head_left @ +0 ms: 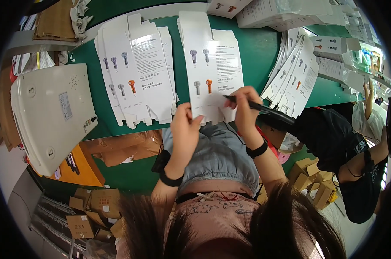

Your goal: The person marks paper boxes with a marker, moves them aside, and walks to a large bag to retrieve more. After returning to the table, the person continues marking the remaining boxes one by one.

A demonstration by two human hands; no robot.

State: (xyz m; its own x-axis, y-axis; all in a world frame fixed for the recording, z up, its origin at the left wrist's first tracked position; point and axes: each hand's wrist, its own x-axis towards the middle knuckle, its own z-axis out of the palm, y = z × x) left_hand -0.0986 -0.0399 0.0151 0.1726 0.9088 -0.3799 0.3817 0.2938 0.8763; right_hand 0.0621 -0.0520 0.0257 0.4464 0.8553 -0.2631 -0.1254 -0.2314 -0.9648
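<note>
In front of me lies a stack of flat, unfolded white cartons (217, 60), printed with small handheld fans in grey, purple and orange. My left hand (185, 126) is closed at the lower left corner of the top carton, thumb over its near edge. A black marker pen (264, 110) sits in the closed fingers of my right hand (246, 110). The pen's tip points left, over the lower right part of the carton. Whether the tip touches the card, I cannot tell. To the left, a second stack of flat cartons (137, 77) lies slightly fanned.
More flat cartons (292, 73) lie fanned at the right of the green table (251, 41). Folded white boxes (273, 13) stand behind. At the left is a beige device casing (53, 112). A person in dark clothing (338, 151) sits at the right. Brown cardboard boxes (100, 207) fill the floor.
</note>
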